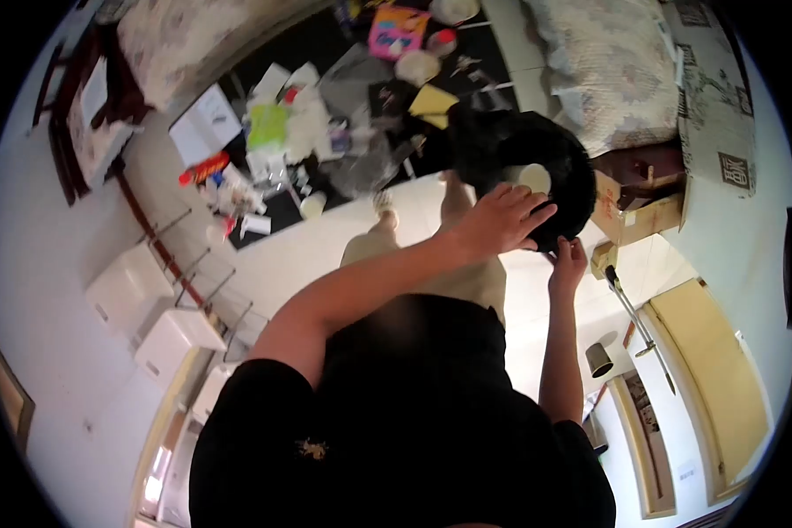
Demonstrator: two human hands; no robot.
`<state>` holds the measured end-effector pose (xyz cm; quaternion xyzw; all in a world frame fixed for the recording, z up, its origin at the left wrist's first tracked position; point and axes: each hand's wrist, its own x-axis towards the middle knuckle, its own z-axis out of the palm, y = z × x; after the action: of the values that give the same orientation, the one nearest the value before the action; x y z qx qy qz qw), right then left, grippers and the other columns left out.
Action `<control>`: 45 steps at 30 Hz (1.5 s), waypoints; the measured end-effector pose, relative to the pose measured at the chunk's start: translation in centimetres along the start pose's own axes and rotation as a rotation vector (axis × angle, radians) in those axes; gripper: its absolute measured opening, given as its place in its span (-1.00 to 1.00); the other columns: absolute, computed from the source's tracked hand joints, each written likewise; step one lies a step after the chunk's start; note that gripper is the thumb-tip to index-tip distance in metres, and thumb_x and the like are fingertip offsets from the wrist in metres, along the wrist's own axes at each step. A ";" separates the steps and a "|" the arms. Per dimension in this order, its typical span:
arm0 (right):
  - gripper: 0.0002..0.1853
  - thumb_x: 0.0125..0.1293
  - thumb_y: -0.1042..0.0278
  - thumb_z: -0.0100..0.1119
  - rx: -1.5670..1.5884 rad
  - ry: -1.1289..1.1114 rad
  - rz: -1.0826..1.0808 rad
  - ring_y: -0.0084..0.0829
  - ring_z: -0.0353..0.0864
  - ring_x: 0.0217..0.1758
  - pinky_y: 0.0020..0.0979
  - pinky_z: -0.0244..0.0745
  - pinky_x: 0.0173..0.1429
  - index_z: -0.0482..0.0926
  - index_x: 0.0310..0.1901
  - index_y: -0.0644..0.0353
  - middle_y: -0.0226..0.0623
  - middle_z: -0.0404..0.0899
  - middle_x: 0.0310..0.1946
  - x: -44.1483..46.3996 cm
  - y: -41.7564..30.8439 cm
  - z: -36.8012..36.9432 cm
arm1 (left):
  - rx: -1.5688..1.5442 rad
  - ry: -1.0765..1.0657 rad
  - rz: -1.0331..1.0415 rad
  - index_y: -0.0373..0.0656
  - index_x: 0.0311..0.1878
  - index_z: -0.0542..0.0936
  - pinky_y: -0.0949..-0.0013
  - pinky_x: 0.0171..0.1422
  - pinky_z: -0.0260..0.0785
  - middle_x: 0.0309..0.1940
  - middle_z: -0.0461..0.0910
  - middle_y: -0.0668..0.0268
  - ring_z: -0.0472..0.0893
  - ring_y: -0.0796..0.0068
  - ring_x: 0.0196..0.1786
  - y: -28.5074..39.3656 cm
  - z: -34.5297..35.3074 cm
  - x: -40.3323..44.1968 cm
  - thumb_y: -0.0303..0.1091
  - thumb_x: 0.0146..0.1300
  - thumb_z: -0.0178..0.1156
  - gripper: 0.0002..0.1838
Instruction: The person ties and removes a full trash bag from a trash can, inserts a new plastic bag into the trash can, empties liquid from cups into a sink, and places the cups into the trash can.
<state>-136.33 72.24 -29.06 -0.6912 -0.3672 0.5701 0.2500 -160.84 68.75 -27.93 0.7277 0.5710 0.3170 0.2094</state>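
A black plastic bag (575, 180) with a round, ring-like opening is in front of me, to the right of my legs. My left hand (504, 216) reaches across over its near side, fingers stretched out and apart. Just beyond those fingers shows a pale round thing (534, 179); whether it is touched or lies inside the opening, I cannot tell. Lower down, my right hand (570, 256) pinches the near edge of the black bag between thumb and fingers.
A dark low table (277, 211) ahead is littered with packets, including a pink packet (398, 32), paper, clear plastic and a cup (312, 205). Cardboard boxes (634, 211) and a covered sofa (603, 75) stand right. White stools (132, 282) line the left.
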 end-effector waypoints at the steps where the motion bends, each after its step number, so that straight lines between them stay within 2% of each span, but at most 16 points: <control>1: -0.87 0.45 0.45 0.13 -0.010 0.013 -0.003 -0.61 0.63 -0.29 -0.41 0.75 -0.17 0.48 -0.32 0.16 -0.44 0.59 -0.33 -1.1 1.0 0.0 | -0.044 0.016 -0.043 -0.06 0.30 0.53 0.16 0.30 0.29 0.22 0.49 0.33 0.46 0.27 0.22 -0.2 -1.3 -2.9 0.05 0.08 0.45 -0.27; 3: -0.87 0.45 0.44 0.14 -0.006 0.008 -0.002 -0.59 0.66 -0.27 -0.38 0.76 -0.18 0.49 -0.32 0.16 -0.43 0.62 -0.33 -2.8 2.4 0.0 | -0.170 0.066 -0.172 -0.06 0.10 0.63 0.15 0.28 0.30 0.11 0.51 0.31 0.48 0.24 0.18 -2.0 -2.9 -9.1 -0.08 0.13 0.46 -0.50; 4: -0.87 0.45 0.44 0.14 -0.008 0.026 0.014 -0.58 0.67 -0.27 -0.37 0.76 -0.17 0.50 -0.32 0.16 -0.43 0.62 -0.33 -3.7 3.4 -0.2 | -0.272 0.348 -0.248 -0.05 -0.04 0.65 0.13 0.24 0.31 0.06 0.53 0.33 0.49 0.21 0.17 -3.1 -3.2 -13.2 -0.16 0.09 0.49 -0.61; 5: -0.86 0.45 0.44 0.15 -0.025 0.018 0.030 -0.56 0.69 -0.25 -0.37 0.76 -0.18 0.49 -0.32 0.16 -0.41 0.64 -0.32 -5.0 3.2 0.3 | -0.254 0.366 -0.389 -0.07 -0.10 0.64 0.13 0.21 0.33 0.03 0.53 0.33 0.49 0.21 0.17 -4.9 -3.4 -17.6 -0.21 0.04 0.52 -0.63; 8: -0.88 0.45 0.44 0.15 -0.079 0.009 0.049 -0.55 0.70 -0.23 -0.37 0.75 -0.18 0.50 -0.31 0.16 -0.39 0.65 -0.31 -7.1 5.4 -0.4 | -0.054 0.395 -0.876 -0.14 0.07 0.54 0.00 0.23 0.31 0.06 0.52 0.16 0.47 0.03 0.18 -11.1 -3.2 -29.6 -0.04 0.06 0.51 -0.40; 9: -0.91 0.45 0.45 0.15 -0.099 0.018 0.057 -0.54 0.71 -0.22 -0.37 0.75 -0.19 0.50 -0.27 0.16 -0.37 0.66 -0.30 -7.5 6.2 -0.7 | 0.206 0.255 -0.888 -0.16 0.17 0.49 -0.01 0.23 0.31 0.11 0.49 0.11 0.46 0.00 0.19 -13.5 -3.4 -33.1 0.00 0.04 0.53 -0.30; 10: -0.92 0.45 0.45 0.14 -0.108 0.011 0.065 -0.53 0.71 -0.22 -0.37 0.74 -0.18 0.50 -0.26 0.16 -0.37 0.66 -0.30 -8.0 6.7 -0.6 | 0.308 0.284 -0.934 -0.14 0.28 0.43 -0.01 0.24 0.31 0.20 0.42 0.09 0.46 -0.02 0.19 -15.2 -2.7 -36.1 0.05 0.00 0.55 -0.17; 12: -0.93 0.45 0.45 0.14 -0.131 0.005 0.090 -0.52 0.72 -0.22 -0.37 0.74 -0.18 0.50 -0.24 0.17 -0.37 0.65 -0.29 -9.1 7.4 -0.4 | 0.401 0.169 -1.189 -0.07 0.49 0.26 -0.07 0.18 0.38 0.26 0.34 0.13 0.45 -0.02 0.22 -18.0 -1.2 -40.1 0.10 -0.07 0.58 0.08; 17: -0.94 0.47 0.43 0.13 -0.130 -0.032 0.130 -0.51 0.73 -0.20 -0.38 0.75 -0.19 0.55 -0.11 0.17 -0.38 0.68 -0.23 -9.6 10.3 -2.1 | 0.427 0.087 -1.252 -0.01 0.52 0.23 -0.11 0.05 0.48 0.20 0.42 0.16 0.55 0.00 0.13 -23.8 3.0 -44.3 0.11 -0.15 0.62 0.16; 20: -0.94 0.45 0.45 0.13 -0.179 -0.072 0.121 -0.54 0.72 -0.22 -0.40 0.76 -0.22 0.55 -0.10 0.16 -0.40 0.67 -0.23 -9.3 11.9 -3.8 | 0.430 -0.053 -1.297 -0.01 0.39 0.35 -0.09 0.03 0.54 0.17 0.47 0.18 0.59 0.07 0.17 -25.1 4.0 -43.9 0.03 -0.10 0.59 -0.03; 22: -0.93 0.43 0.51 0.13 -0.207 -0.030 0.131 -0.61 0.67 -0.28 -0.40 0.77 -0.24 0.57 -0.13 0.13 -0.44 0.66 -0.26 -9.0 12.6 -4.6 | 0.467 0.083 -1.209 -0.03 0.27 0.44 0.00 0.04 0.57 0.07 0.55 0.22 0.64 0.11 0.10 -26.4 5.6 -45.3 -0.10 -0.03 0.53 -0.23; 29: -0.97 0.43 0.52 0.12 -0.273 -0.098 0.093 -0.61 0.66 -0.26 -0.41 0.77 -0.18 0.53 -0.21 0.18 -0.44 0.63 -0.29 -8.6 13.2 -7.4 | 0.393 0.273 -1.108 -0.13 0.17 0.44 0.01 0.08 0.55 0.02 0.54 0.11 0.61 -0.02 0.07 -23.7 4.1 -45.0 -0.25 -0.04 0.51 -0.32; 31: -0.95 0.45 0.50 0.12 -0.300 -0.132 0.059 -0.61 0.68 -0.25 -0.39 0.78 -0.17 0.53 -0.23 0.17 -0.44 0.63 -0.30 -8.8 12.5 -7.8 | 0.430 0.349 -1.015 -0.15 0.16 0.43 -0.01 0.10 0.53 0.03 0.54 0.09 0.60 -0.06 0.07 -22.2 3.7 -45.6 -0.25 -0.02 0.50 -0.33; 34: -0.95 0.44 0.50 0.12 -0.268 -0.186 0.018 -0.60 0.68 -0.25 -0.40 0.77 -0.17 0.53 -0.24 0.17 -0.43 0.63 -0.31 -8.2 13.2 -9.9 | 0.357 0.395 -1.138 -0.16 0.15 0.43 -0.02 0.12 0.51 0.06 0.53 0.07 0.59 -0.07 0.09 -16.4 1.2 -44.3 -0.27 0.00 0.49 -0.36; 38: -0.83 0.42 0.53 0.15 -0.245 -0.235 -0.009 -0.59 0.64 -0.28 -0.38 0.79 -0.20 0.43 -0.36 0.17 -0.44 0.53 -0.39 -8.2 12.8 -11.0 | 0.333 0.397 -1.051 -0.16 0.17 0.44 -0.02 0.15 0.49 0.08 0.54 0.06 0.58 -0.07 0.11 -8.5 -3.2 -42.9 -0.29 0.02 0.49 -0.36; 45: -0.94 0.43 0.44 0.16 -0.193 -0.311 -0.048 -0.55 0.68 -0.27 -0.40 0.75 -0.19 0.52 -0.23 0.19 -0.39 0.61 -0.32 -9.3 13.1 -11.7 | 0.309 0.508 -0.953 -0.19 0.23 0.49 0.01 0.15 0.47 0.00 0.59 0.04 0.58 -0.04 0.08 1.1 -7.6 -42.3 -0.29 -0.05 0.54 -0.28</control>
<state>-122.80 57.80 -30.86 -0.6066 -0.4708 0.6260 0.1363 -171.61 27.22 -31.13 0.3124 0.9090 0.2652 0.0762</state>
